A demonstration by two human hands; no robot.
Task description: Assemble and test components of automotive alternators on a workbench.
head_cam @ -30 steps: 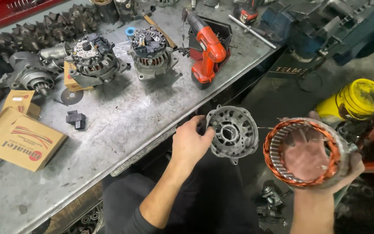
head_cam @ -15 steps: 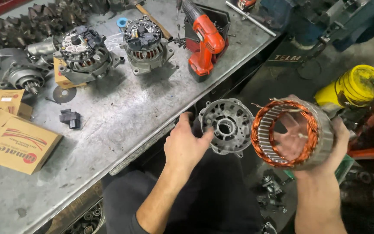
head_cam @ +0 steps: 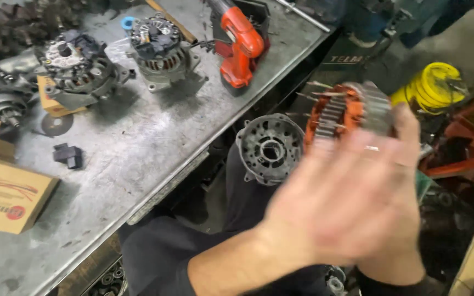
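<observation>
Stator w/ copper windings (head_cam: 352, 112), upper right: behind blurred left hand (head_cam: 352, 203), which spreads open, grasping nothing. Right hand hidden, grip can't tell. Alternator end housing (head_cam: 270, 148) just left of stator.

An auto-electric repair workshop: alternators (head_cam: 163, 46) and a power drill (head_cam: 240, 46) on a scuffed metal workbench (head_cam: 133, 142)
</observation>
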